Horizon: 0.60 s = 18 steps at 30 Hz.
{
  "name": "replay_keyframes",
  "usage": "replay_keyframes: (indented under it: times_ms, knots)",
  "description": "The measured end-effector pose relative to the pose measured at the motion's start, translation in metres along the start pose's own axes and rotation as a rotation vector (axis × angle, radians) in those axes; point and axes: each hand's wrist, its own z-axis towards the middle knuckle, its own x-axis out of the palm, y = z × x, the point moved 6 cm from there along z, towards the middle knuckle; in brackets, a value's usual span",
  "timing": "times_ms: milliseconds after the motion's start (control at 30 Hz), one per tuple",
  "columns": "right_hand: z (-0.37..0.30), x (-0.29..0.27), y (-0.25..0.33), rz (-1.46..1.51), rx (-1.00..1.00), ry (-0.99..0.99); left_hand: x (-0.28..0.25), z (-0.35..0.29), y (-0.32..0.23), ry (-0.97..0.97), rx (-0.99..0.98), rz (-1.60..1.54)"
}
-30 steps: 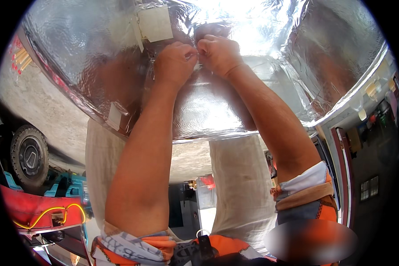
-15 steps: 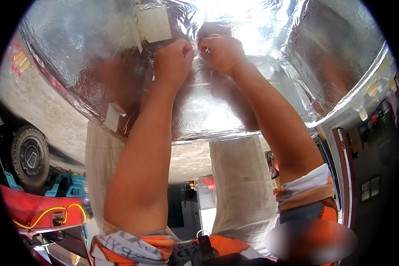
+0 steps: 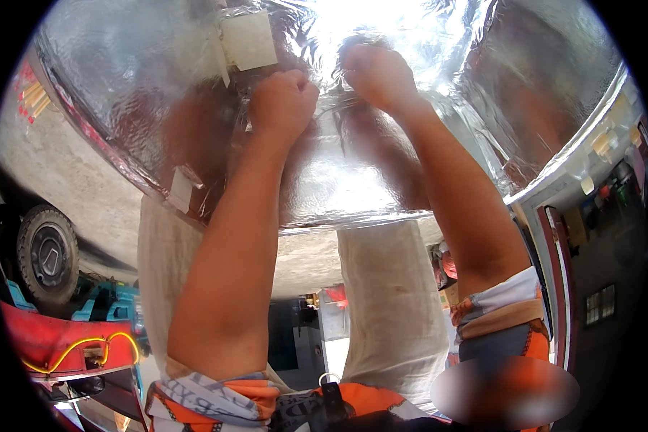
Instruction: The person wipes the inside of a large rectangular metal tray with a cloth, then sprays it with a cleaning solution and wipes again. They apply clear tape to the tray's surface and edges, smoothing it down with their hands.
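A broad sheet of shiny, creased silver foil (image 3: 338,180) spreads in front of me and mirrors my arms. Low over its middle, my left hand (image 3: 284,106) is closed with thumb and fingers pressed together; whatever they hold is too small to make out. My right hand (image 3: 383,78) is curled a little to the right and farther off, over the bright glare. It is slightly blurred, and its fingertips are mostly hidden. Just beyond my left hand, a square cream patch (image 3: 249,42) is on the foil. A smaller pale patch (image 3: 182,190) is at the foil's near left edge.
At the left stand a black-tyred wheel (image 3: 48,253) and a red body (image 3: 72,342) with teal parts and a yellow cable. Several thin sticks (image 3: 36,98) lie at the far left. Tape strips (image 3: 603,146) hang by the right rim, near a dark red upright frame (image 3: 556,266).
My right hand has moved right and slightly away, widening the gap between my hands. My left hand has shifted slightly toward me and stays closed. The foil lies much as before.
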Motion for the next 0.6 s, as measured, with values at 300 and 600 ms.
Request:
replay_keyframes:
  times_ms: [300,600]
  knots:
    - [-0.015,0.005,-0.020,0.032,0.159,0.135,0.001,-0.003,-0.003,-0.031,-0.020,0.090]
    - [-0.013,0.005,-0.004,-0.159,0.151,0.200,-0.004,-0.002,-0.014,0.079,-0.083,0.257]
